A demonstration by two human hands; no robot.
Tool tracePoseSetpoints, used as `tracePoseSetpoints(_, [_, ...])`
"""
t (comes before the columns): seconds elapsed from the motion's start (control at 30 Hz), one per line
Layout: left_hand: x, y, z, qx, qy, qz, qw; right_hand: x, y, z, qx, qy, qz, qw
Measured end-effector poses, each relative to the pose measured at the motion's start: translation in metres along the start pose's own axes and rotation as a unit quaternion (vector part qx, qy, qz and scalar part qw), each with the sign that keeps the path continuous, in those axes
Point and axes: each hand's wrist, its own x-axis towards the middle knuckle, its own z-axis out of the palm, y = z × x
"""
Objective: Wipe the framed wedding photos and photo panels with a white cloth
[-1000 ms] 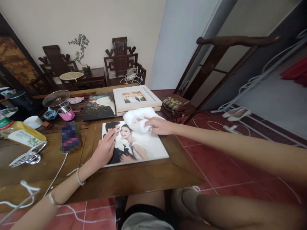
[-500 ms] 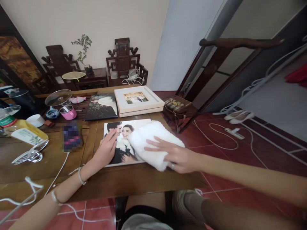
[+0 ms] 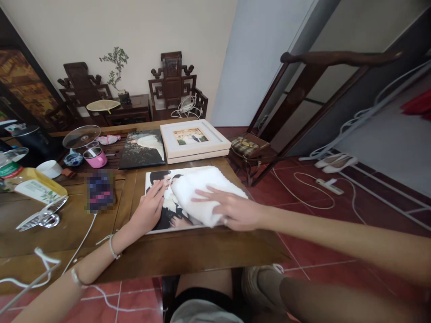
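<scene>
A photo album (image 3: 175, 211) with a couple pictured on its cover lies flat near the table's front edge. My left hand (image 3: 151, 208) rests flat on the cover's left side, fingers stretched out and holding nothing. A thick white towel (image 3: 205, 193), folded over, covers the right part of the picture. My right hand (image 3: 232, 207) grips the towel's near right side, with some fingers spread across its top and the others curled at the edge. Part of the cover is hidden beneath the towel.
Behind lie a white framed box (image 3: 197, 150) and a dark photo panel (image 3: 143, 154). To the left are a pink cup (image 3: 95, 158), an oil bottle (image 3: 40, 186), a clear hair claw (image 3: 45, 216) and a white cable (image 3: 82, 240). A wooden chair (image 3: 299, 94) stands right.
My right hand has slid the towel left and slightly away from me, covering more of the pictured couple. My left hand has stayed in place.
</scene>
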Motion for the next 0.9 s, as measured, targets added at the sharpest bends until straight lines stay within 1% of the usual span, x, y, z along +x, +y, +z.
tracePoseSetpoints(0.1, [0.000, -0.001, 0.000, 0.001, 0.002, 0.000, 1.000, 0.024, 0.014, -0.009, -0.017, -0.007, 0.073, 0.997])
tracePoseSetpoints(0.17, [0.000, -0.001, 0.000, 0.001, 0.002, -0.001, 1.000, 0.039, 0.025, -0.015, -0.024, -0.011, 0.106, 0.994])
tracePoseSetpoints(0.33, [0.001, 0.000, -0.001, 0.003, -0.010, -0.005, 1.000, 0.064, 0.045, -0.028, -0.022, -0.020, 0.159, 0.987])
tracePoseSetpoints(0.43, [0.001, 0.001, -0.002, 0.001, -0.009, -0.006, 1.000, 0.069, 0.045, -0.030, -0.024, -0.021, 0.173, 0.984])
tracePoseSetpoints(0.5, [0.001, 0.000, -0.001, 0.000, -0.007, -0.005, 1.000, 0.070, 0.036, -0.027, -0.037, -0.022, 0.170, 0.984])
tracePoseSetpoints(0.57, [0.000, -0.001, -0.001, -0.003, -0.001, -0.003, 1.000, 0.068, 0.020, -0.021, -0.053, -0.027, 0.170, 0.984])
tracePoseSetpoints(0.7, [-0.001, -0.001, 0.000, -0.010, 0.010, 0.002, 1.000, 0.059, -0.026, -0.015, -0.061, -0.049, 0.151, 0.985])
tracePoseSetpoints(0.8, [-0.002, -0.001, 0.000, -0.010, 0.005, -0.001, 1.000, 0.048, -0.061, -0.019, -0.034, -0.101, 0.132, 0.986])
tracePoseSetpoints(0.87, [-0.002, -0.001, 0.000, -0.008, 0.005, -0.003, 1.000, 0.042, -0.080, -0.023, -0.006, -0.138, 0.111, 0.984])
tracePoseSetpoints(0.9, [-0.003, -0.001, 0.000, -0.007, 0.007, -0.003, 1.000, 0.039, -0.087, -0.025, 0.006, -0.139, 0.102, 0.985])
